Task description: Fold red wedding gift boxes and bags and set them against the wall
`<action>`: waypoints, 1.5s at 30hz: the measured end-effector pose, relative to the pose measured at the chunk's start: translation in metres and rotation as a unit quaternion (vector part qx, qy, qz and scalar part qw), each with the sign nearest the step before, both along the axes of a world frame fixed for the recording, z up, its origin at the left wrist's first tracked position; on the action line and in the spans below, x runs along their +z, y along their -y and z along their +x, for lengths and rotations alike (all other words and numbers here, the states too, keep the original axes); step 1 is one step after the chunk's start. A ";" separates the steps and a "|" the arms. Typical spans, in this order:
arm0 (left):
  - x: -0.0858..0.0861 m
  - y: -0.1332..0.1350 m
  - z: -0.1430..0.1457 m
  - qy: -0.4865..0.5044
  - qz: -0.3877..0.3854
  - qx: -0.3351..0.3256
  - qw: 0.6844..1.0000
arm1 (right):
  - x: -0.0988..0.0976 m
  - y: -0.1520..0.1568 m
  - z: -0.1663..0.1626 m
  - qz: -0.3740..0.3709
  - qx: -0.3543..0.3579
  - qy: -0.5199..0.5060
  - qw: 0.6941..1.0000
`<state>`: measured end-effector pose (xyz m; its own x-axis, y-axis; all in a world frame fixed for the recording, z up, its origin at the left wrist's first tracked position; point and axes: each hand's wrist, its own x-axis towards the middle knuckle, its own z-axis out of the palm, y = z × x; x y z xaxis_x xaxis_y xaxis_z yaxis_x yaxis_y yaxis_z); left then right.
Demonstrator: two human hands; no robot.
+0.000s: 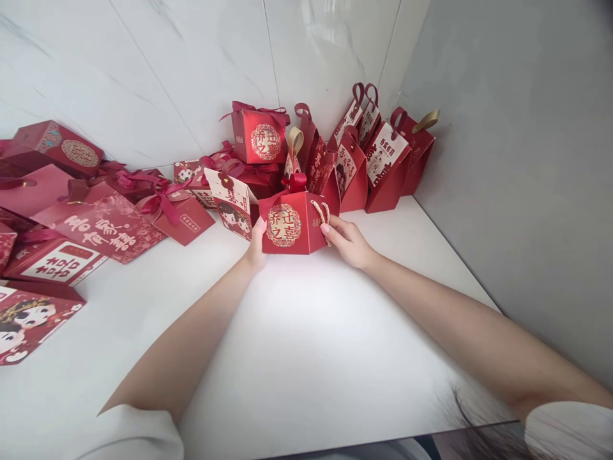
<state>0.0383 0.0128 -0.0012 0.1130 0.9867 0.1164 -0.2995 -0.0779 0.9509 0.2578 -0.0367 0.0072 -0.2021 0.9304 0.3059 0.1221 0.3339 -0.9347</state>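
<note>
Between my hands is a red gift box with a gold round emblem on its front, a red ribbon on top and a twisted cord handle on its right side. My left hand grips the box's left edge, thumb at the front. At the right side, my right hand has its thumb by the cord's lower end and its other fingers mostly hidden behind the box. Just left of the box stands a white-topped gift box with cartoon figures. A similar emblem box sits higher, behind.
Several upright red gift boxes with loop handles stand at the back right, near the grey side wall. A heap of red boxes spreads over the left of the white table. A marbled wall closes the back.
</note>
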 end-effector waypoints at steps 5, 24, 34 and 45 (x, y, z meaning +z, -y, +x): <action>0.000 0.000 0.001 -0.008 -0.004 -0.022 1.000 | -0.002 -0.001 0.001 0.001 -0.001 0.004 1.000; -0.004 -0.001 -0.001 0.030 -0.046 -0.010 0.998 | -0.001 -0.002 0.002 -0.005 -0.014 0.014 1.000; -0.002 -0.002 0.002 0.022 -0.048 -0.023 0.998 | -0.004 -0.004 0.002 -0.021 -0.036 0.043 0.998; 0.002 0.001 0.003 0.009 -0.053 -0.026 0.998 | -0.006 -0.005 0.003 -0.033 -0.043 0.049 0.997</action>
<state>0.0410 0.0115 0.0012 0.1629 0.9865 0.0152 -0.3185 0.0380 0.9472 0.2605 -0.0318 0.0009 -0.1472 0.9631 0.2251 0.2400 0.2556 -0.9365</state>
